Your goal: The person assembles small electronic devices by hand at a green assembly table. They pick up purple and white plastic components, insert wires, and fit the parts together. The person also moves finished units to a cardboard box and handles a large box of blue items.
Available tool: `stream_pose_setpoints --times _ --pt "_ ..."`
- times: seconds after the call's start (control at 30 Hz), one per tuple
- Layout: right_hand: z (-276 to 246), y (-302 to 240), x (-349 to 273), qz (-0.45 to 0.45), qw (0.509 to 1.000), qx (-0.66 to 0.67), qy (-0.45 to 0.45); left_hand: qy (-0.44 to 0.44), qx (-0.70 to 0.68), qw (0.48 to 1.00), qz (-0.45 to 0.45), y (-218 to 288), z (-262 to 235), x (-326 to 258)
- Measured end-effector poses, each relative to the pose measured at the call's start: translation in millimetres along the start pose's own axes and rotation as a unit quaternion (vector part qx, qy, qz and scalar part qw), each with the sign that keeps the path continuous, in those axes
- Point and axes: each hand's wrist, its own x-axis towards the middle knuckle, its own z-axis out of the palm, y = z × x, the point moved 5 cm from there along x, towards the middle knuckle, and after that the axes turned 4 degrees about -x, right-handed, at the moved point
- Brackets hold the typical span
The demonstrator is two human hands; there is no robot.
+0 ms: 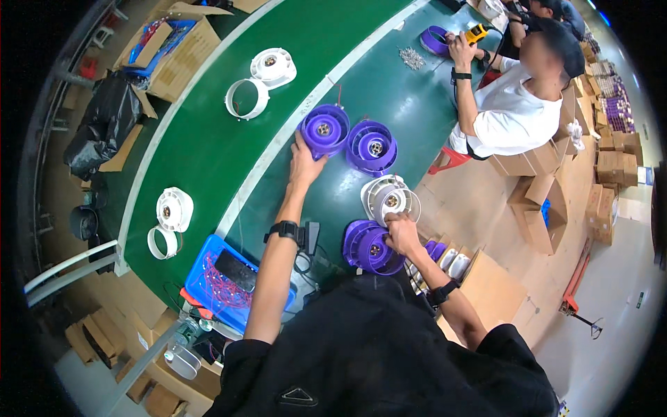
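My left hand (306, 167) grips the lower edge of a purple round housing (324, 131) with a metal hub at its centre, close to the pale strip along the green belt. A thin red wire sticks up beside this housing. To its right stands a second purple housing (374, 147). My right hand (403, 233) has its fingers closed on the rim of a white round housing (386, 198). Just below that hand, near my body, sits another purple housing (372, 249). The fingertips of my right hand are partly hidden.
A blue tray (198, 278) holds red wires and a phone (236, 270). White housings (273, 67) and white rings (246, 99) lie on the green belt (208, 139). At the right, a co-worker (514, 97) holds a yellow tool (476, 33) near small metal parts (411, 58).
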Motion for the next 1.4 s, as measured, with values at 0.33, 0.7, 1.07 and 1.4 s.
stream_pose_setpoints --times 0.33,0.7,1.07,1.4 --pt "10 -46 41 0.077 0.996 0.027 0.032 -0.072 -0.093 0.992 -0.039 -59 -35 -69" --pt "1 -90 102 0.139 0.967 0.212 0.02 -0.095 -0.376 0.865 -0.318 -61 -65 -203" --pt "-28 -77 111 0.109 0.977 0.171 0.072 0.041 -0.049 0.969 -0.238 -83 -27 -182" --pt "-38 -73 108 0.042 0.985 0.149 0.08 0.156 -0.109 0.936 -0.297 -90 -44 -159"
